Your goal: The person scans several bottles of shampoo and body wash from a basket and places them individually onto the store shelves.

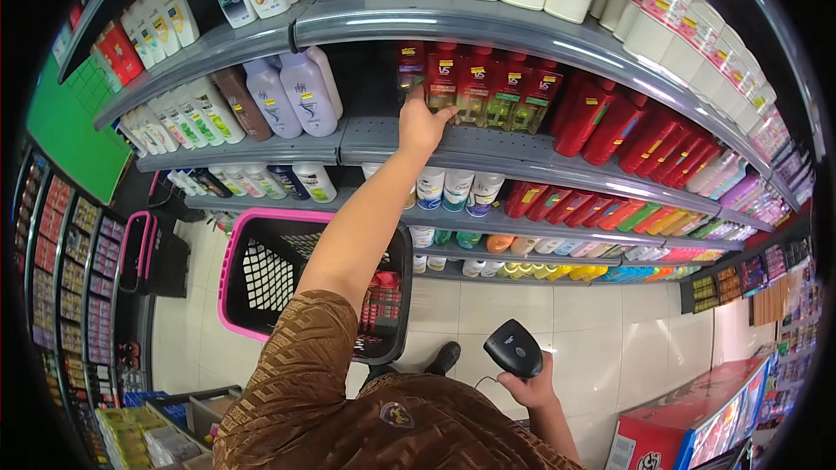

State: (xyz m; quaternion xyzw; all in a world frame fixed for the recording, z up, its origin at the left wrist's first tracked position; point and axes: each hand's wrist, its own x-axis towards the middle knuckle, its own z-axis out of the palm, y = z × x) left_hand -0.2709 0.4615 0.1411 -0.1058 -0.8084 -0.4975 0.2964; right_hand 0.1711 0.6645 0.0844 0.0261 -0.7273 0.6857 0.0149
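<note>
My left hand (422, 123) reaches into the middle shelf among red-capped VS hair-care bottles. Its fingers are against the lower part of the leftmost bottle (411, 57), with the thumb spread in front of the neighbouring VS bottle (442, 72). Whether the fingers grip the leftmost bottle cannot be made out. More bottles of the same kind, such as a VS bottle with a green band (508, 94), stand to the right with yellow stickers. Low on the right, my right hand (537, 386) holds a black handheld barcode scanner (514, 347), its cable trailing left.
Below my left arm stands a black shopping basket (235, 274) with a pink rim and some red items inside. Another black basket (171, 261) is farther left. Grey shelf edges (483, 163) curve across the view. A red carton (686, 405) sits at lower right.
</note>
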